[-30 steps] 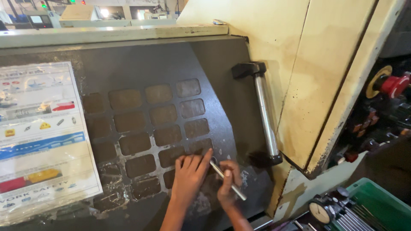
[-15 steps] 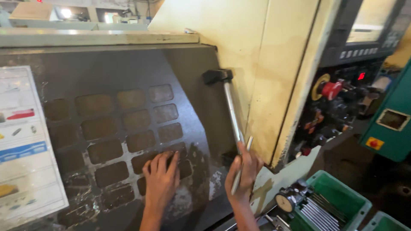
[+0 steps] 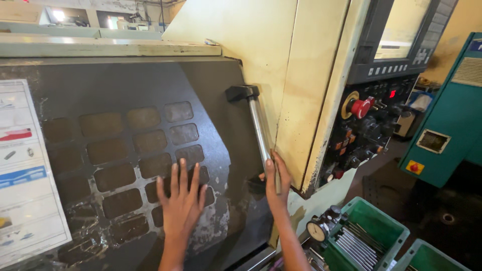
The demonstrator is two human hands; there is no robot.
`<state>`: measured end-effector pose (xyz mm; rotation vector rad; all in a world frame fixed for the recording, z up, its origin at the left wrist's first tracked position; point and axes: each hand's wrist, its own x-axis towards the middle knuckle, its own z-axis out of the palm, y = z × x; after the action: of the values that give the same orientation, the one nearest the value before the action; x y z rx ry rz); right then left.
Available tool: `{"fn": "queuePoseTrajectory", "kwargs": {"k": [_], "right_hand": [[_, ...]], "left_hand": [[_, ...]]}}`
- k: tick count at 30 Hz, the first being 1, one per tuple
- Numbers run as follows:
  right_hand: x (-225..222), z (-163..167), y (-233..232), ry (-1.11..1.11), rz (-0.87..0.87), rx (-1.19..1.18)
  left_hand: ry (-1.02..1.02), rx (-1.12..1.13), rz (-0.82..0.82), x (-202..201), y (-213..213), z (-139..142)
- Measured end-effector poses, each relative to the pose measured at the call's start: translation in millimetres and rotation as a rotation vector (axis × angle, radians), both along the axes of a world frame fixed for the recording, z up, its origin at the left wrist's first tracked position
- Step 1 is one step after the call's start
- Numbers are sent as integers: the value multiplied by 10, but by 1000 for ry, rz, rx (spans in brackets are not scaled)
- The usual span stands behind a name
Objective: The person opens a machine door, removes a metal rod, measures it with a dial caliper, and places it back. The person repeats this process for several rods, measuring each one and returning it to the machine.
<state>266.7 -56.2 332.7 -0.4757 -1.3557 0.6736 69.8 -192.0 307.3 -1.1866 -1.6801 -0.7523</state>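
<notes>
On dark sliding machine door (image 3: 125, 90): left hand (image 3: 182, 203) flat against grid window, fingers spread, pointing up. Right hand (image 3: 276, 183) wraps lower end of steel door handle (image 3: 261, 133), fingers pressed together around bar, forearm coming up from below.

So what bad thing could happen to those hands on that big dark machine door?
The right hand holds a thin metal rod against the door's shiny steel handle, close to the cream-coloured frame edge; fingers might get pinched if the door slides. The left hand presses flat on the grimy dark sliding door, which looks oily, so it could slip. The loose rod might drop toward the green plastic bin of metal rods below.
</notes>
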Motion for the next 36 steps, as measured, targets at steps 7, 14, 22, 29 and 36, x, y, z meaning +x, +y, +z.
{"fn": "queuePoseTrajectory", "kwargs": {"k": [7, 14, 22, 29, 36], "right_hand": [[76, -50, 75, 58, 132, -78], [63, -22, -101, 55, -28, 0], [107, -40, -89, 27, -49, 61], [109, -49, -84, 9, -72, 80], [108, -59, -27, 25, -74, 106]], "left_hand": [[-1, -51, 25, 63, -44, 34], [-10, -56, 7, 101, -110, 39], [-4, -51, -1, 127, -77, -5], [-29, -39, -28, 136, -10, -32], [-145, 120, -280, 654, 345, 141]]}}
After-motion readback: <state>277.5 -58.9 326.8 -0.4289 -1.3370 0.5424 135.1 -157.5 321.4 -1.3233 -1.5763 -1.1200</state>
